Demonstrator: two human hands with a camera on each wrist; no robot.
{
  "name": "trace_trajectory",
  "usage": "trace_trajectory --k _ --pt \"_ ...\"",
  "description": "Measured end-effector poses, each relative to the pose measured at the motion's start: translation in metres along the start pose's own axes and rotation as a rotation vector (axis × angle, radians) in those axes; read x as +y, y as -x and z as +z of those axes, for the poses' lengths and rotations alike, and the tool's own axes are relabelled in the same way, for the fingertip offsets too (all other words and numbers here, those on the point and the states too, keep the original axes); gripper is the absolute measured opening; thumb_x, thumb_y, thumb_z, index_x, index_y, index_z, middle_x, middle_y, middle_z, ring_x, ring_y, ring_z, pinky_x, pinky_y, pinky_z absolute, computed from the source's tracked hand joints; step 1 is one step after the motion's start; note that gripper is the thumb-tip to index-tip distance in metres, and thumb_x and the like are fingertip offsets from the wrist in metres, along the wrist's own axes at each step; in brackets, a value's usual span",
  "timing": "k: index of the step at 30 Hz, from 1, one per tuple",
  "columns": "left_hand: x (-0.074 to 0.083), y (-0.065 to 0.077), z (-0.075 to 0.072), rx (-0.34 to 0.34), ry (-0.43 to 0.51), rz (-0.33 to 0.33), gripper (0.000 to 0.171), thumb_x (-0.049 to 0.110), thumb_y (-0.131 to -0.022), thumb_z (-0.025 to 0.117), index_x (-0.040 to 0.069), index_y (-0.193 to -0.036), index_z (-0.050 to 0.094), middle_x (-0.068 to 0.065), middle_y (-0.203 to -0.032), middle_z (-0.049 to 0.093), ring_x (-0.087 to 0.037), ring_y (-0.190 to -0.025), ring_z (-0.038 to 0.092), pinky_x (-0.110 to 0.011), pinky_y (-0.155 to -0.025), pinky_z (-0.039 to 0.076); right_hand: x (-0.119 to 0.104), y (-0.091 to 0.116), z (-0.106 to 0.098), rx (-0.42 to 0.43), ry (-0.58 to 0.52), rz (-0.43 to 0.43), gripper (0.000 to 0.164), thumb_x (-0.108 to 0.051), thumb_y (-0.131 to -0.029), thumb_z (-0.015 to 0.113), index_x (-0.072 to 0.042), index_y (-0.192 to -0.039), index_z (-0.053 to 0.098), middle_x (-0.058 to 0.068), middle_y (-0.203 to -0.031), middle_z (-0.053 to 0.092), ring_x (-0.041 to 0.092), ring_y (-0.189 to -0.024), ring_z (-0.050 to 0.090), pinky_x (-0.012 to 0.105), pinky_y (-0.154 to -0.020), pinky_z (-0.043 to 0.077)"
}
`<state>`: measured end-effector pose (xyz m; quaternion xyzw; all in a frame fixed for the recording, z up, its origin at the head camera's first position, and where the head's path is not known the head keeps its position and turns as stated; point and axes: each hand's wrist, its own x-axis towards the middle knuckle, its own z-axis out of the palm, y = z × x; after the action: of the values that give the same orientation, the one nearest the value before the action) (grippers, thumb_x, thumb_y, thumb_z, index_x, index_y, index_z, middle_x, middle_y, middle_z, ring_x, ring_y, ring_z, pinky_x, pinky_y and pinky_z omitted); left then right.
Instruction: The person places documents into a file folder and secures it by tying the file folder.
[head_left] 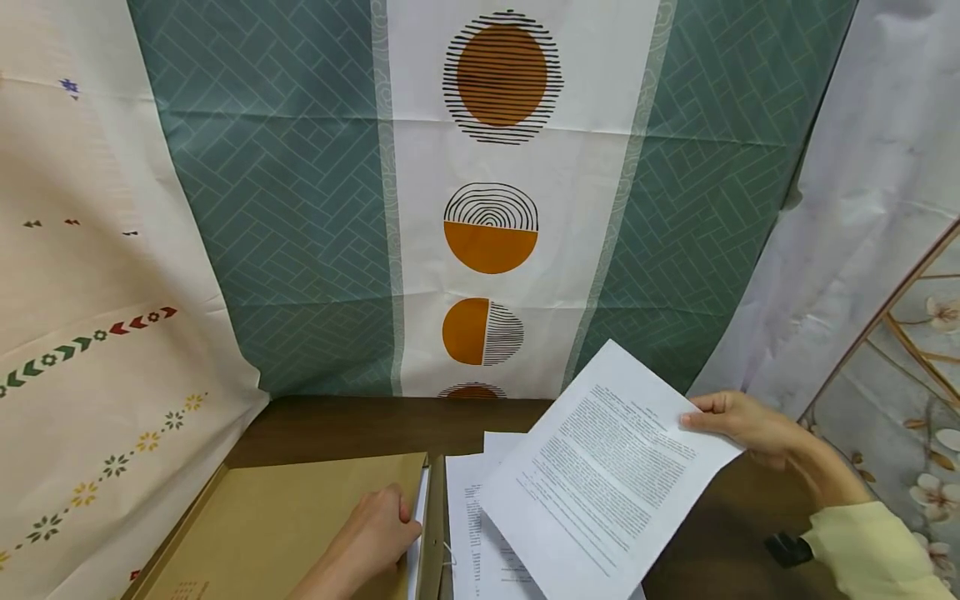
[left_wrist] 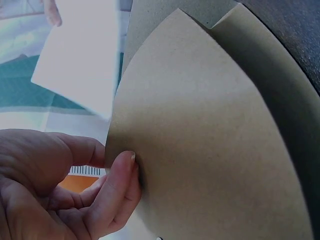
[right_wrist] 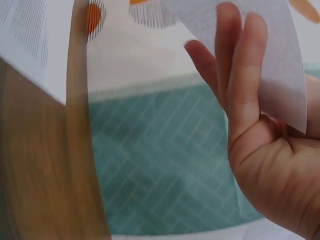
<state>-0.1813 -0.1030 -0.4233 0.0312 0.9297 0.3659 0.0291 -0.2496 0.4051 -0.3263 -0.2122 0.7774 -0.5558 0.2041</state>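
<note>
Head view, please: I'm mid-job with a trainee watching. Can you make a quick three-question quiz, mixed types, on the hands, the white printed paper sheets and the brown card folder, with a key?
1. Which hand holds up the tilted white printed paper sheet?

2. True or false: the left hand is clear of the brown card folder.

3. Fill in: in the head view, the white printed paper sheets partly hidden by the held one lie to the ____ of the folder.

Key:
1. The right hand.
2. False; it pinches the folder's edge, as the left wrist view shows.
3. Right.
</note>
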Motion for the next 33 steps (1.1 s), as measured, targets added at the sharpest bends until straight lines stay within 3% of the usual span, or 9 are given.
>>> trace_trajectory --k 7,15,27,33 --pt "-0.001 -0.001 0.0 0.011 -0.006 0.021 0.019 0.006 -0.086 0.071 0.006 -0.08 0.052 -0.007 -0.069 0.05 -0.016 -0.044 0.057 -0.03 -0.049 0.044 -0.018 -0.008 0.03 0.049 -0.062 -0.019 0.028 -0.009 -0.107 0.053 0.002 -0.129 0.066 0.015 -0.112 0.076 0.03 -0.091 0.076 0.037 -0.072 0.061" --pt "-0.005 -0.002 -0.001 0.014 0.007 0.043 0.015 0.006 -0.083 0.068 0.007 -0.079 0.053 -0.007 -0.067 0.051 -0.017 -0.042 0.056 -0.031 -0.049 0.043 -0.025 -0.018 0.061 -0.021 -0.118 -0.041 0.034 -0.009 -0.107 0.052 0.013 -0.134 0.057 0.019 -0.116 0.074 0.031 -0.095 0.076 0.036 -0.075 0.061" --pt "-0.002 -0.004 0.0 -0.027 -0.016 -0.052 0.017 0.01 -0.087 0.07 0.006 -0.084 0.054 -0.009 -0.071 0.05 -0.018 -0.05 0.055 -0.03 -0.052 0.043 -0.028 -0.019 0.097 0.021 -0.112 -0.083 0.038 -0.006 -0.105 0.054 0.021 -0.132 0.051 0.018 -0.11 0.075 0.026 -0.09 0.076 0.034 -0.074 0.061" --pt "0.0 -0.005 0.0 -0.04 -0.028 -0.078 0.019 0.011 -0.088 0.071 0.007 -0.083 0.053 -0.009 -0.07 0.051 -0.019 -0.051 0.055 -0.03 -0.053 0.041 -0.029 -0.02 0.124 0.099 -0.116 -0.072 0.041 -0.006 -0.104 0.053 0.022 -0.133 0.05 0.021 -0.11 0.074 0.028 -0.09 0.076 0.037 -0.075 0.061"
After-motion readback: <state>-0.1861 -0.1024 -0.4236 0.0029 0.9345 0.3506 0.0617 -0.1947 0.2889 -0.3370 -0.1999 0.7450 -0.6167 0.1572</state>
